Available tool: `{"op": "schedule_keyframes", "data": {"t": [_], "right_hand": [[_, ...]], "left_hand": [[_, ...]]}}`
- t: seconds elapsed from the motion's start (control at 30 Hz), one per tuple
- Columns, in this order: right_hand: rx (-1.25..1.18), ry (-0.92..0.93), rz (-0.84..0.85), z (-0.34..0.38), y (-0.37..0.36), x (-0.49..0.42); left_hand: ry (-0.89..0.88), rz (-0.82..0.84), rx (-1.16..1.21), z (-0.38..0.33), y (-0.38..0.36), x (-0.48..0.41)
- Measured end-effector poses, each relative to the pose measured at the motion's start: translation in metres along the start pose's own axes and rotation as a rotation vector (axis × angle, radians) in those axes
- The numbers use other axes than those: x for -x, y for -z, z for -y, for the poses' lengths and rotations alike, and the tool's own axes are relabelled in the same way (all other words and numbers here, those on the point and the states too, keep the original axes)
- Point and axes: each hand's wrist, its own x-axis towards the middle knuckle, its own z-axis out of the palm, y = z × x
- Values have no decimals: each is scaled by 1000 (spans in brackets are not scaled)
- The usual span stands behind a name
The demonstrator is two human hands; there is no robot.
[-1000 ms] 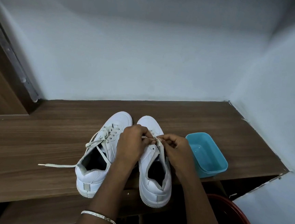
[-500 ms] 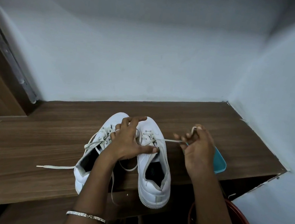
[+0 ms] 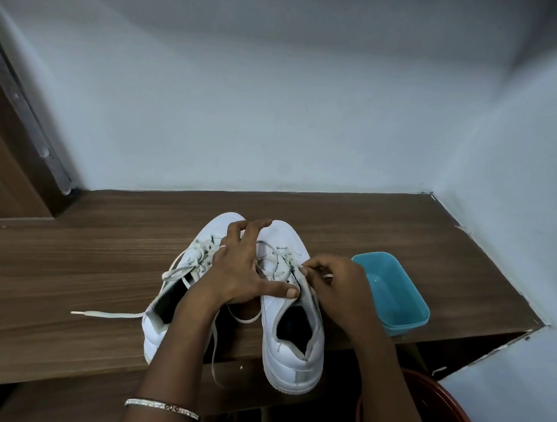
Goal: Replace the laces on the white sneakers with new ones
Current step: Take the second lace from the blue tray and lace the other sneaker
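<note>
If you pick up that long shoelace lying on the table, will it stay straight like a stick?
Probably not. The shoelace looks flat and thin, and it already curves and loops near the left sneaker, so it would likely droop. It probably weighs very little.

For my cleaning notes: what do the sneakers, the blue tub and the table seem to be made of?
Sneakers: smooth white leather or a synthetic, I cannot tell which; faint sheen, stitched panels. Tub: probably plastic; even blue colour, glossy, thin moulded rim. Table: wood or wood-look laminate; matt brown with long grain lines.
</note>
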Motion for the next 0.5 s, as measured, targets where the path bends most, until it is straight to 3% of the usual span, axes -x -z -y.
{"op": "schedule_keyframes", "data": {"t": [0.07,0.13,0.27,0.33,0.4,0.5], "right_hand": [[-62,-38,-87,-2,2,-1],[-276,-152,-213,-4,5,-2],[-1297,-368,-278,1,21,-3],[-1605,-386,-302,1,33,-1],[-1683,-381,-344,-1,41,1],[-1476,-344,-430,-2,46,4]], "left_hand": [[-10,-5,7,2,-1,-1],[-20,-8,9,2,-1,-1],[-40,-4,7,3,-2,-2],[-42,-6,0,3,-2,-2],[-43,-3,-1,4,-3,-2],[-40,0,7,5,-3,-3]]}}
